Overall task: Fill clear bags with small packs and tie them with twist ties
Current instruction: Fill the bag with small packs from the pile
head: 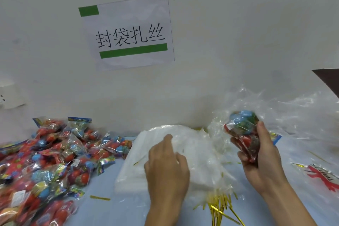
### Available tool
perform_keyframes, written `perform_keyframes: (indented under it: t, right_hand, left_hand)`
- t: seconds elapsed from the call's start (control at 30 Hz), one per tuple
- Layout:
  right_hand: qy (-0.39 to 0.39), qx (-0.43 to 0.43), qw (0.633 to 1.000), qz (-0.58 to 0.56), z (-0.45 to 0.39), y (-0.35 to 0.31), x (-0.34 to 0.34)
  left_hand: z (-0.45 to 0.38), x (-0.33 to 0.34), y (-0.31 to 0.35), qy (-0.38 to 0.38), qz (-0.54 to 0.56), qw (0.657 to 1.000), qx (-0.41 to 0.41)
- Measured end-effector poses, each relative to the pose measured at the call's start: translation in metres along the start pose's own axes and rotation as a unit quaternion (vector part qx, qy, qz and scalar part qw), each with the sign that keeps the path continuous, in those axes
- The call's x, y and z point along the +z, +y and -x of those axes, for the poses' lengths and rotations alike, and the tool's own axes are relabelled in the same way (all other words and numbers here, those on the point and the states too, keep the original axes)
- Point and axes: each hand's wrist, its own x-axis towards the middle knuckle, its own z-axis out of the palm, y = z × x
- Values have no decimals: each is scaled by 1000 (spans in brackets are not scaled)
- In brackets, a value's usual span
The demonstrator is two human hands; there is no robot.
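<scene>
My right hand (260,154) grips a bunch of small packs (242,130) with red and blue toys inside, held upright above the table. My left hand (167,163) rests on a stack of flat clear bags (198,152) in the middle, its fingers touching the top bag. A big heap of small packs (47,159) lies at the left. Gold twist ties (220,205) lie in a bundle near the front edge, below the stack.
Crumpled clear plastic (286,114) is piled at the back right. A clear bag with red print (322,176) lies at the right. One loose twist tie (100,197) lies on the pale blue table (110,213). A paper sign (128,33) hangs on the wall.
</scene>
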Motion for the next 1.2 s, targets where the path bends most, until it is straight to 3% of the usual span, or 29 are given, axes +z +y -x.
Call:
perform_keyframes:
  t: [0.1,0.2,0.3,0.47,0.6,0.83,1.07,1.2]
  right_hand:
    - [-10,-8,999,36,-1,6,1]
    - [-28,-17,996,80,0,12,4]
    - [-53,-28,992,113,2,17,8]
    - [-113,-28,979,167,5,31,15]
    - [-128,-18,970,207,11,40,21]
    - [-100,-13,971,217,11,47,20]
    - [-97,2,972,216,15,48,21]
    - [-107,0,975,196,19,45,24]
  left_hand:
    - [-3,-12,-21,59,120,990,-40]
    - [-6,-16,-27,65,231,967,-83]
    - [-9,-15,-25,71,271,956,-91]
    - [-12,-13,-25,94,219,970,-40]
    - [-12,-10,-29,97,39,994,-34]
    - [-5,-11,-36,-19,-110,992,-62]
    - [-12,-15,-42,-33,39,995,-87]
    - [-15,-14,-40,-3,88,990,-109]
